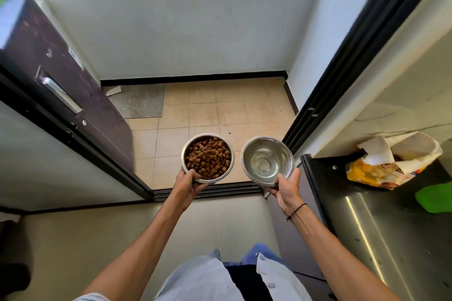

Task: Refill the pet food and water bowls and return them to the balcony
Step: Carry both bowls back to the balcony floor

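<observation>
My left hand (187, 184) grips the near rim of a steel food bowl (208, 157) heaped with brown kibble. My right hand (286, 187) holds the near rim of a second steel bowl (267, 161) with clear water in it. Both bowls are held level side by side, a little apart, in the air above the dark door track (208, 192) at the balcony threshold. The tiled balcony floor (208, 115) lies just beyond and below them.
An open dark door (73, 85) with a metal handle stands at the left. A grey mat (140, 100) lies in the balcony's far left corner. To the right, a dark counter (381, 215) carries an open yellow pet food bag (391, 161).
</observation>
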